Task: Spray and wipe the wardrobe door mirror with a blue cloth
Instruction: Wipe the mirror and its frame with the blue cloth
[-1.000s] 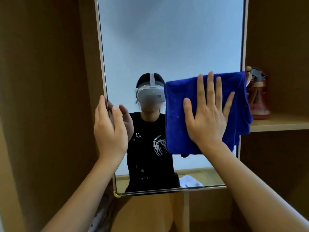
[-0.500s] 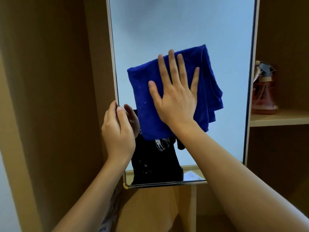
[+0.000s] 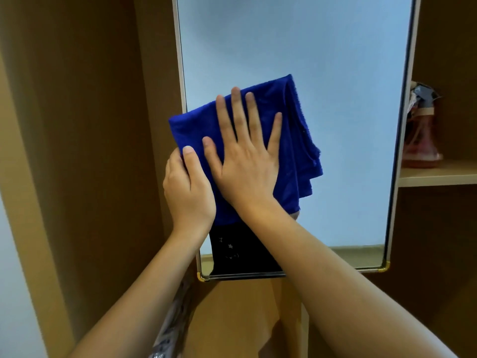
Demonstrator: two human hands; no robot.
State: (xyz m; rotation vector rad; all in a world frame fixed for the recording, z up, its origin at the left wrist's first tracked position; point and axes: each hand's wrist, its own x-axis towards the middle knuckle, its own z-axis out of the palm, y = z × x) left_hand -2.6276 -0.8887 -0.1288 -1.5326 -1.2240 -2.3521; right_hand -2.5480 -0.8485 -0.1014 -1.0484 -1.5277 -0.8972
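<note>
Sliding left from mid-glass, the right hand (image 3: 245, 161) presses the blue cloth (image 3: 291, 130) flat-fingered against the mirror (image 3: 335, 73) beside the left hand (image 3: 188, 187) gripping its edge, wiping seemingly midway with upper glass left, spray bottle (image 3: 420, 135) shelved in the wooden wardrobe (image 3: 77, 125) beyond.

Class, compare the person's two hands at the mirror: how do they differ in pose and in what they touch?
1. The right hand lies flat with spread fingers; the left hand has curled fingers.
2. The right hand presses the blue cloth on the mirror glass; the left hand grips the mirror's left edge, beside the cloth.
Both are bare and raised at the mirror's lower left.
</note>
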